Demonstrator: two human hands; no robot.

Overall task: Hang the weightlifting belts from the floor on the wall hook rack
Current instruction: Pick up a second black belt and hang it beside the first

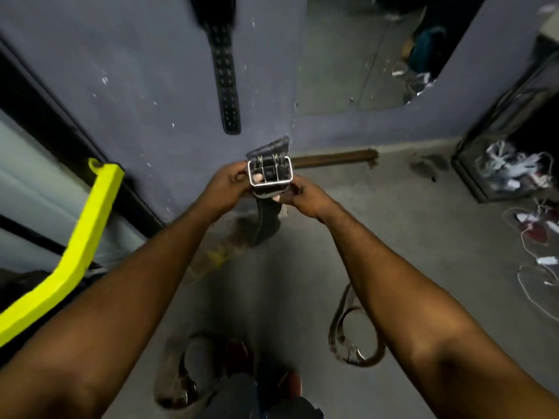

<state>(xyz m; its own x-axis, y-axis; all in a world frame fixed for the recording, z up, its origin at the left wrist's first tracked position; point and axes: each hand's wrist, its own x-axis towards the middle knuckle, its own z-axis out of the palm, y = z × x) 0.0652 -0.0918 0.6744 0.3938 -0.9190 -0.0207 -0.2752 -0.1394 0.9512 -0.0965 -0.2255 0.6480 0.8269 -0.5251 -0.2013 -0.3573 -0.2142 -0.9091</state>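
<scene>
The left hand (225, 184) and right hand (305, 196) grip a black belt (266, 222) by its silver buckle (270, 172), fingers (257, 177) curled round the buckle's sides, in front of the wall (136, 86). The strap hangs straight down toward the floor (393, 237). A hung belt (225, 86) is on the wall above. Coiled belts (334, 331) lie by the feet.

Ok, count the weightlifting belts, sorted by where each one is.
On the grey wall: 1, black perforated leather belt
In left hand and right hand: 1, dark belt with silver buckle
On the concrete floor: 2, left coiled belt and right coiled belt
Total: 4
</scene>
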